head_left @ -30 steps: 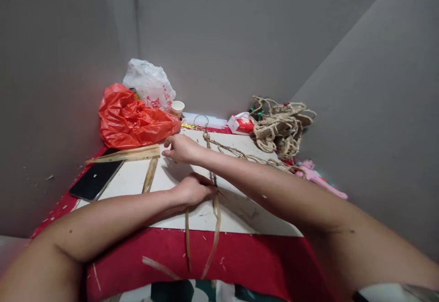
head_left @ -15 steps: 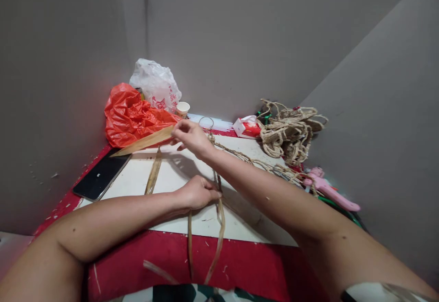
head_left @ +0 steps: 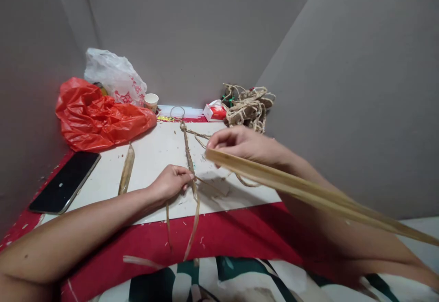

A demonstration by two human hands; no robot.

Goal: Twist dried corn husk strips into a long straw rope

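Observation:
My left hand (head_left: 173,182) pinches the lower end of a braided straw cord (head_left: 188,149) on the white board (head_left: 157,142). Thin loose strands (head_left: 196,219) hang from below my left fingers over the red cloth. To its right, my right hand (head_left: 236,143) is raised above the board, closed on one end of a long, flat, tan leaf strip (head_left: 291,185). The strip slants down past my right forearm to the right edge of the view. Another dry strip (head_left: 127,169) lies on the board, left of the cord.
A phone (head_left: 65,182) lies at the left. Behind are a red plastic bag (head_left: 103,121), a white bag (head_left: 115,73), a paper cup (head_left: 151,101) and a tissue pack (head_left: 215,111). A heap of braided cord (head_left: 248,108) sits at the back right.
My right hand has moved from the left to the right with the leaf strip, which now points rightward. The view has turned right. My left hand stays on the cord.

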